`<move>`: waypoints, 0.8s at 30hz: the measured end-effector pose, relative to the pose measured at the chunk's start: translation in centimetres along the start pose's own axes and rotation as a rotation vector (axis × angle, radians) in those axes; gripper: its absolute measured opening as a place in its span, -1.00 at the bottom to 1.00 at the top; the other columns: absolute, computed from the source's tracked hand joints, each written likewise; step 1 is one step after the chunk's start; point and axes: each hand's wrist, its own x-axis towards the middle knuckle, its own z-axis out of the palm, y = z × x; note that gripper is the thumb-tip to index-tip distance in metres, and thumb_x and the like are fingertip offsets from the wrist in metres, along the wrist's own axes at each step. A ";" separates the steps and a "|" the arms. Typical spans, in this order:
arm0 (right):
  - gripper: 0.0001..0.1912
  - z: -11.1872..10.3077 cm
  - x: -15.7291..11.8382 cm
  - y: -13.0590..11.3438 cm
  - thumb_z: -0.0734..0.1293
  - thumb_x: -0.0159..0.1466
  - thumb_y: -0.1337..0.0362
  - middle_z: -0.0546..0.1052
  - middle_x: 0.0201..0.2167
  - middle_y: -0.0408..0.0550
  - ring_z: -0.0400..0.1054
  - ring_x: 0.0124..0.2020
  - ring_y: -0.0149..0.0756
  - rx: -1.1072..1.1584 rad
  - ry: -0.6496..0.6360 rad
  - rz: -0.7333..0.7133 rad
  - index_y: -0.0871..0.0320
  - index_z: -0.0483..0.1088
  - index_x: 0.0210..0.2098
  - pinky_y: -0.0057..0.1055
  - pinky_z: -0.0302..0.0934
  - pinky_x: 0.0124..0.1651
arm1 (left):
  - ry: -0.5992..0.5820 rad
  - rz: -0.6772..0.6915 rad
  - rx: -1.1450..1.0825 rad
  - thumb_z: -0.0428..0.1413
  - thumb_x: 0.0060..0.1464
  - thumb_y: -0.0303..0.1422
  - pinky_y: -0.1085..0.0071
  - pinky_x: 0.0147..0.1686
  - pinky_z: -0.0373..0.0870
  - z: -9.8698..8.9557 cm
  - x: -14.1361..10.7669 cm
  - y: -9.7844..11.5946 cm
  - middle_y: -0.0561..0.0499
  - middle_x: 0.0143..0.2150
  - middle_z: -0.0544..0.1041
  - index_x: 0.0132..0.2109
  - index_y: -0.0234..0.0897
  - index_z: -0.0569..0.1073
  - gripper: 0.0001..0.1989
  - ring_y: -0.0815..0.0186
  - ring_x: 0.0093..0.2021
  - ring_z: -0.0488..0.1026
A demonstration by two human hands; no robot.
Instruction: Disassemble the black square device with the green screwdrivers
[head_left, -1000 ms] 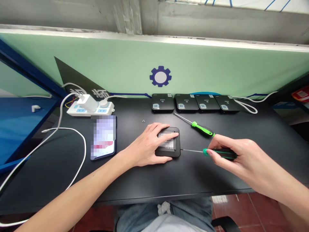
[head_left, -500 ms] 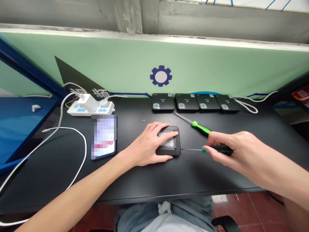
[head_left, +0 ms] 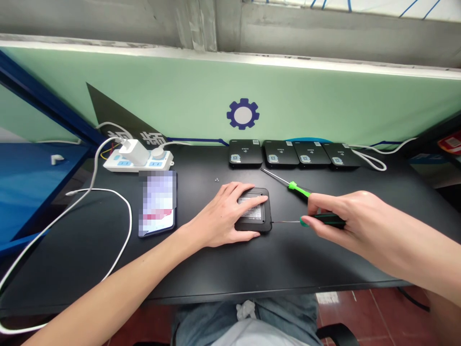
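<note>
The left hand [head_left: 219, 216] lies spread open on a black rectangular device [head_left: 252, 225], with a row of four similar devices [head_left: 293, 154] behind it, while the right hand [head_left: 347, 216] grips a green-and-black screwdriver [head_left: 326, 219], its shaft tip at the device's right edge.

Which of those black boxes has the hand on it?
The black device under the left hand, lying alone in front of the row of four others along the wall, with a large label showing.

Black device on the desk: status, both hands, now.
Left hand pressing black device flat. Right hand gripping screwdriver, shaft tip at device edge. Second screwdriver lying beyond.
</note>
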 end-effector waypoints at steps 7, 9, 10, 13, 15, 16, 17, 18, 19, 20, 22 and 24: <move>-0.61 -0.1 0.0 0.0 0.28 0.66 -0.11 0.36 -0.60 -0.31 0.12 -0.63 -0.39 -0.064 -0.018 0.031 -0.03 0.40 -0.21 -0.31 -0.01 -0.50 | -0.036 -0.026 0.005 0.42 0.33 -0.02 -0.26 0.52 0.33 -0.6 0.2 0.5 -0.36 0.58 0.36 0.60 -0.14 0.40 -0.17 -0.26 0.53 0.32; -0.62 -0.2 0.0 0.2 0.28 0.66 -0.11 0.41 -0.56 -0.29 0.20 -0.60 -0.38 -0.082 -0.038 0.033 -0.03 0.41 -0.18 -0.31 0.03 -0.46 | -0.034 -0.029 -0.003 0.42 0.33 -0.03 -0.27 0.51 0.33 -0.5 0.2 0.5 -0.36 0.58 0.37 0.59 -0.14 0.41 -0.17 -0.27 0.53 0.32; -0.62 -0.3 0.1 0.3 0.28 0.66 -0.11 0.44 -0.54 -0.28 0.22 -0.59 -0.38 -0.090 -0.053 0.030 -0.03 0.42 -0.17 -0.31 0.03 -0.44 | -0.029 -0.026 -0.008 0.42 0.32 -0.03 -0.29 0.51 0.33 -0.5 0.2 0.5 -0.37 0.58 0.37 0.59 -0.14 0.41 -0.17 -0.28 0.52 0.32; -0.63 -0.4 0.5 0.4 0.29 0.65 -0.08 0.45 -0.52 -0.24 0.26 -0.56 -0.36 -0.121 -0.106 0.001 -0.01 0.40 -0.21 -0.25 -0.05 -0.42 | -0.013 -0.017 -0.014 0.42 0.32 -0.02 -0.29 0.51 0.32 -0.1 0.1 0.2 -0.36 0.58 0.36 0.60 -0.13 0.41 -0.16 -0.29 0.53 0.31; -0.68 -0.5 1.1 0.1 0.33 0.62 0.00 0.44 -0.53 -0.21 0.23 -0.56 -0.33 -0.133 -0.107 -0.015 0.00 0.39 -0.23 -0.20 -0.13 -0.40 | -0.009 -0.017 -0.012 0.41 0.33 -0.01 -0.28 0.52 0.31 0.0 0.0 0.2 -0.35 0.59 0.35 0.61 -0.12 0.39 -0.16 -0.28 0.53 0.30; -0.71 -0.4 1.5 -0.1 0.35 0.59 0.04 0.42 -0.54 -0.19 0.19 -0.57 -0.32 -0.123 -0.090 -0.016 0.01 0.40 -0.24 -0.18 -0.17 -0.39 | -0.007 -0.018 -0.012 0.41 0.34 -0.01 -0.28 0.52 0.31 0.0 0.0 0.2 -0.34 0.59 0.35 0.61 -0.11 0.39 -0.17 -0.27 0.53 0.30; -0.74 -0.4 1.9 -0.4 0.37 0.56 0.07 0.41 -0.55 -0.17 0.15 -0.58 -0.32 -0.097 -0.069 -0.016 0.01 0.41 -0.26 -0.16 -0.20 -0.37 | -0.009 -0.020 -0.013 0.41 0.34 -0.01 -0.28 0.52 0.30 0.0 0.0 0.2 -0.34 0.59 0.35 0.60 -0.10 0.39 -0.17 -0.27 0.53 0.30; -0.75 -0.3 2.3 -0.6 0.39 0.53 0.09 0.40 -0.55 -0.15 0.11 -0.58 -0.32 -0.055 -0.050 -0.013 0.02 0.41 -0.27 -0.15 -0.21 -0.36 | -0.013 -0.021 -0.015 0.40 0.34 -0.01 -0.28 0.52 0.30 -0.1 0.0 0.3 -0.34 0.59 0.35 0.60 -0.11 0.39 -0.18 -0.27 0.52 0.30; -0.75 -0.3 2.8 -0.8 0.41 0.50 0.11 0.39 -0.56 -0.13 0.08 -0.59 -0.32 -0.006 -0.039 -0.009 0.02 0.42 -0.30 -0.14 -0.21 -0.36 | -0.019 -0.024 -0.015 0.40 0.34 -0.01 -0.29 0.52 0.31 -0.2 0.1 0.4 -0.35 0.59 0.35 0.60 -0.11 0.40 -0.18 -0.28 0.52 0.31; -0.75 -0.2 3.2 -0.9 0.43 0.48 0.12 0.39 -0.56 -0.12 0.05 -0.59 -0.33 0.040 -0.036 -0.008 0.02 0.42 -0.32 -0.14 -0.21 -0.36 | -0.025 -0.028 -0.015 0.40 0.34 -0.01 -0.29 0.51 0.31 -0.3 0.2 0.4 -0.35 0.58 0.35 0.60 -0.11 0.40 -0.18 -0.28 0.51 0.32; -0.74 -0.2 3.8 -1.0 0.45 0.45 0.15 0.40 -0.55 -0.11 0.03 -0.58 -0.33 0.090 -0.050 -0.009 0.02 0.41 -0.36 -0.13 -0.20 -0.36 | -0.036 -0.037 -0.016 0.40 0.34 0.00 -0.29 0.51 0.31 -0.5 0.2 0.5 -0.35 0.58 0.36 0.60 -0.10 0.40 -0.18 -0.28 0.51 0.32; -0.73 -0.2 4.1 -0.6 0.45 0.45 0.16 0.40 -0.54 -0.13 0.03 -0.58 -0.33 0.068 -0.084 -0.019 0.02 0.39 -0.36 -0.14 -0.21 -0.38 | -0.033 -0.040 -0.020 0.40 0.34 -0.01 -0.29 0.51 0.31 -0.4 0.2 0.5 -0.33 0.59 0.35 0.60 -0.06 0.39 -0.18 -0.28 0.51 0.32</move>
